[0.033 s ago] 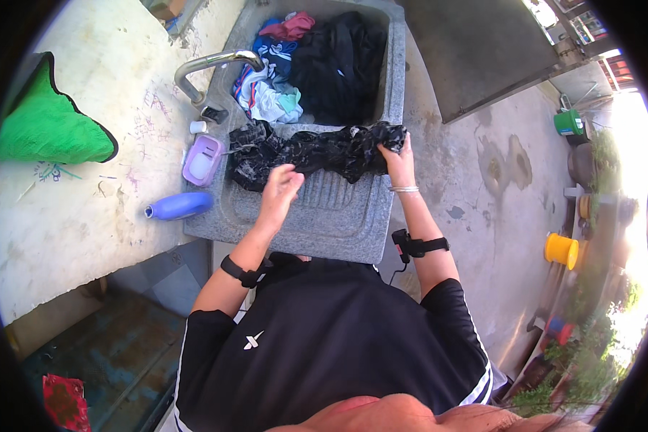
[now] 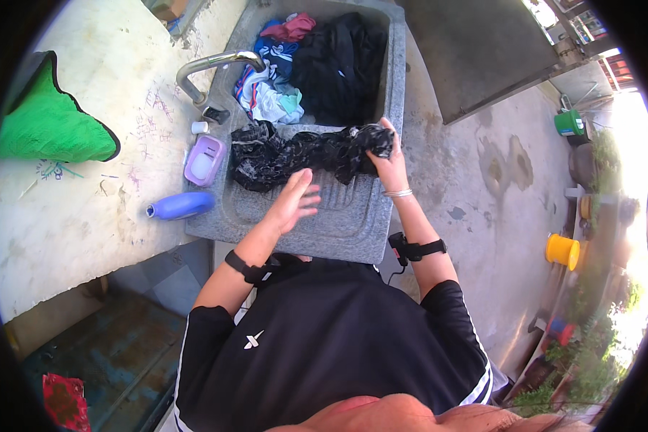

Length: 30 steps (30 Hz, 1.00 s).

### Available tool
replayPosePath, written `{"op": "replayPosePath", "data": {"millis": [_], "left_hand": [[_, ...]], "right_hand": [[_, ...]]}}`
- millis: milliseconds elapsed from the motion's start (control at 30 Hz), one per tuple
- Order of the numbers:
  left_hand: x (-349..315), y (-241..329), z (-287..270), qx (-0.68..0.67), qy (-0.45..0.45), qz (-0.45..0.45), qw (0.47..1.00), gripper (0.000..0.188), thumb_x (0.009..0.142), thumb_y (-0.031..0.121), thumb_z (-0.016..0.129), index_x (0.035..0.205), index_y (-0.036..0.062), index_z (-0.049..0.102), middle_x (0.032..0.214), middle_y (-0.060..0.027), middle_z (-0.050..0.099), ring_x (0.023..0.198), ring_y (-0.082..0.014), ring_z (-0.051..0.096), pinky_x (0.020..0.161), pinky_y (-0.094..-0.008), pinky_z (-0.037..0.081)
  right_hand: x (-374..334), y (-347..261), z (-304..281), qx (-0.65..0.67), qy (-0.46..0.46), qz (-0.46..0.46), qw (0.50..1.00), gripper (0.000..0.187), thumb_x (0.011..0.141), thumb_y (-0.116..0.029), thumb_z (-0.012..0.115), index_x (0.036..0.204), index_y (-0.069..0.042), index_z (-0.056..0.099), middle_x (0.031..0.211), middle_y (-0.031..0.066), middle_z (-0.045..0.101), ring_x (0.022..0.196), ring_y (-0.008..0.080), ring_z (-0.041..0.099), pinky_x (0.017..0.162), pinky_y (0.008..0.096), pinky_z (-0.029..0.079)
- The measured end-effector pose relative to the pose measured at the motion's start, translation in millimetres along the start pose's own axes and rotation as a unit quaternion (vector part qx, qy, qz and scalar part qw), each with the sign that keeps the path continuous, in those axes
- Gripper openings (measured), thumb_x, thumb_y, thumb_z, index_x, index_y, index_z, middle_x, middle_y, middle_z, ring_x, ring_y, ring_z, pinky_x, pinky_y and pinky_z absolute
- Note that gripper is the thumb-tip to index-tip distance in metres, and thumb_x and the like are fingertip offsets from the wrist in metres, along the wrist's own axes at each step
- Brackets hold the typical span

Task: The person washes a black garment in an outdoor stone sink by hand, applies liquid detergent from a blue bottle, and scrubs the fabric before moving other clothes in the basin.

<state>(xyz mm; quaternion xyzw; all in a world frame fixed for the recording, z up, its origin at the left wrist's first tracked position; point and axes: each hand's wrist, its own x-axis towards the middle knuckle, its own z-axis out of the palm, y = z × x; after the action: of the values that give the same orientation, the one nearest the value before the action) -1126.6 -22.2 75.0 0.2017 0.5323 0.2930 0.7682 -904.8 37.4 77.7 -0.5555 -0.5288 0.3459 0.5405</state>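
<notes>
Across the ribbed washboard (image 2: pixel 338 194) of the grey stone sink (image 2: pixel 395 57), seen in the single head view, lies one black garment (image 2: pixel 288 155), wet and streaked with suds. It is bunched into a rope whose long axis runs left to right, roughly level with the near wall of the basin. Its left end sags over the board; its right end points right, slightly up the picture, into the right hand (image 2: pixel 389 162), which grasps it. The left hand (image 2: pixel 294 203) is released, fingers spread, below the garment's middle; whether its thumb touches the cloth I cannot tell.

In the basin are at least four cloth pieces: one red (image 2: pixel 289 27), one blue (image 2: pixel 272 54), one whitish (image 2: pixel 263 97), and a black heap (image 2: pixel 342 68) whose pieces cannot be counted. One faucet (image 2: pixel 219 63) arches over them. Left of the board are one purple soap dish (image 2: pixel 189 170) and one blue bottle (image 2: pixel 182 207), lying with its neck leftward. One green cloth (image 2: pixel 61 126) rests on the tabletop (image 2: pixel 65 237).
</notes>
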Motion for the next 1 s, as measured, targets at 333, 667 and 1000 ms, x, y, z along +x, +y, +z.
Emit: {"op": "replayPosePath", "data": {"millis": [333,667,1000], "left_hand": [[69,-1,31,-0.285,-0.044,0.047,0.956,0.024,0.091,0.018,0.046,0.101,0.0013,0.059,0.1,-0.0109,0.063,0.092,-0.0218,0.062,0.084,-0.0383,0.049],[68,11,23,-0.256,-0.09,0.029,0.962,0.023,0.092,0.02,0.045,0.095,0.0029,0.06,0.093,-0.0075,0.065,0.084,-0.0177,0.063,0.076,-0.0341,0.051],[55,23,15,-0.223,-0.12,0.04,0.967,0.026,0.09,0.024,0.05,0.102,0.0023,0.059,0.095,-0.0087,0.063,0.086,-0.019,0.062,0.081,-0.0325,0.05]], "right_hand": [[11,17,48,-0.383,-0.129,-0.015,0.914,0.027,0.077,-0.029,0.06,0.094,-0.008,0.061,0.086,0.0138,0.063,0.074,0.0326,0.062,0.066,0.042,0.05],[0,30,54,-0.348,-0.117,0.058,0.928,0.021,0.075,-0.023,0.061,0.088,-0.007,0.061,0.082,0.0148,0.059,0.071,0.0342,0.06,0.063,0.041,0.05],[-2,20,63,-0.329,-0.036,-0.095,0.939,0.027,0.08,-0.033,0.06,0.076,-0.006,0.063,0.076,0.0136,0.059,0.064,0.0306,0.058,0.056,0.0402,0.048]]}}
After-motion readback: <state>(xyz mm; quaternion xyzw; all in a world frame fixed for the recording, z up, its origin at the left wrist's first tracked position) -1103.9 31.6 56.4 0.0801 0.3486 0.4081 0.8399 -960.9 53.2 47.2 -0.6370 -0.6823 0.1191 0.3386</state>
